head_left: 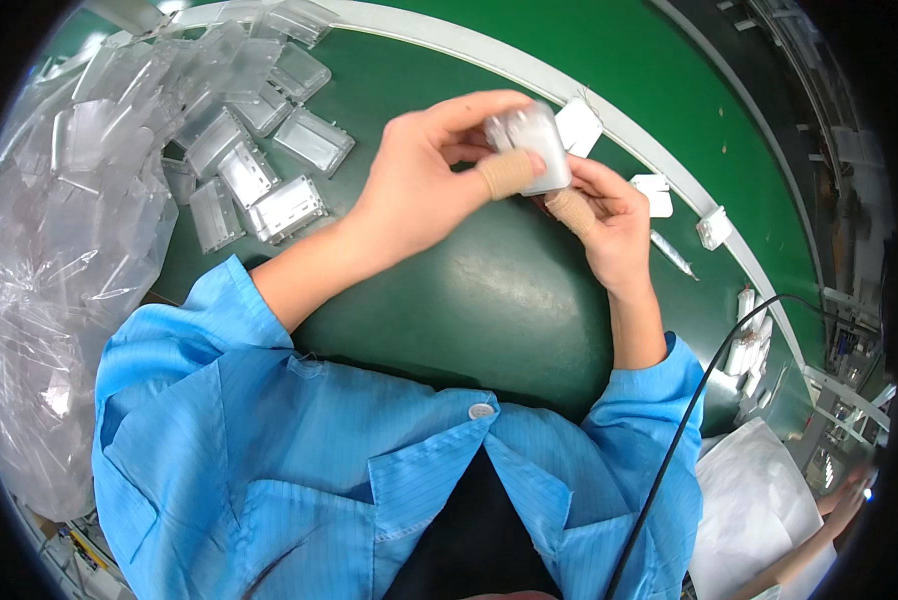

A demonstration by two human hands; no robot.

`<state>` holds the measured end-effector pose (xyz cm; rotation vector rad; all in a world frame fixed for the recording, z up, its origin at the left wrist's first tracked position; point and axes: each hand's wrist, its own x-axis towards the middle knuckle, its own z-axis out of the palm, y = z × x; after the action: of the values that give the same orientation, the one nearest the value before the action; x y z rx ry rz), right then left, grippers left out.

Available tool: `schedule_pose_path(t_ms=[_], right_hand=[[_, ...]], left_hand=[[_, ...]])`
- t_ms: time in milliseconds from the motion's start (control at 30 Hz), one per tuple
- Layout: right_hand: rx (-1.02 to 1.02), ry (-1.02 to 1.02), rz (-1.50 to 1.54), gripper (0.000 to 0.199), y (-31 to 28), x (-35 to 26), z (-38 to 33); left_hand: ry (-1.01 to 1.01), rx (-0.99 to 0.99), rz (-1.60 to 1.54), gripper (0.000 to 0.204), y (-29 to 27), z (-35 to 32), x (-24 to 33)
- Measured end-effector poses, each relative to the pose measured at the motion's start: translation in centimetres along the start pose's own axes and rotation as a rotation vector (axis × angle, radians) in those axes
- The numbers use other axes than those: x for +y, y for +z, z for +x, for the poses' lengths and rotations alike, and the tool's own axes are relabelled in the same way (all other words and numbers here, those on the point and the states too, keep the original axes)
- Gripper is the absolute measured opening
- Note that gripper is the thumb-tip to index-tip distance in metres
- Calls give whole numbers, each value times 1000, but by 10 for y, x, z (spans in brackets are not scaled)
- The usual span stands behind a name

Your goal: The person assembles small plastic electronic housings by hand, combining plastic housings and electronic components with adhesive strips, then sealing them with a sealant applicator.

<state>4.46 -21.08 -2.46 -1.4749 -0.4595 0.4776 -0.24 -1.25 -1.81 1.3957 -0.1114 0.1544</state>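
Above the green table (pixel 449 310), my two hands hold a small clear plastic case (pixel 544 145) with rounded corners, tilted and slightly blurred. My left hand (pixel 424 180) grips its left side, the taped thumb lying across the face. At the lower right corner, the fingers and taped thumb of my right hand (pixel 614 215) close on the same case; their tips are partly hidden behind it. Just beyond the case lies a flat white rounded piece (pixel 579 125). More white pieces (pixel 653 195) and a slim pen-like tool (pixel 674 254) lie past my right hand.
Several loose clear cases (pixel 314 140) are scattered at the left beside a big transparent plastic bag (pixel 44 380). A white rim (pixel 509 55) edges the table, with a small white block (pixel 713 228) on it. White parts (pixel 749 340), a black cable (pixel 709 370) and another person's arm (pixel 819 540) are at right.
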Motion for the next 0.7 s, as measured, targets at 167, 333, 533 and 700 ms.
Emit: schedule_pose_path(t_ms=[167,333,533,700], right_hand=[[-34,-84,-50,43,-3,6,5],[-27,-144,-47,45,-3,6,4],[-73,-108,93,44,-4,0,2],[-90,-115,118,41,-4,0,1]], left_hand=[[346,-70,397,40,-2,-1,7],[285,22,260,36,-3,3,-1],[-184,42,-111,36,-7,12,1],[-200,55,-139,42,-7,12,0]])
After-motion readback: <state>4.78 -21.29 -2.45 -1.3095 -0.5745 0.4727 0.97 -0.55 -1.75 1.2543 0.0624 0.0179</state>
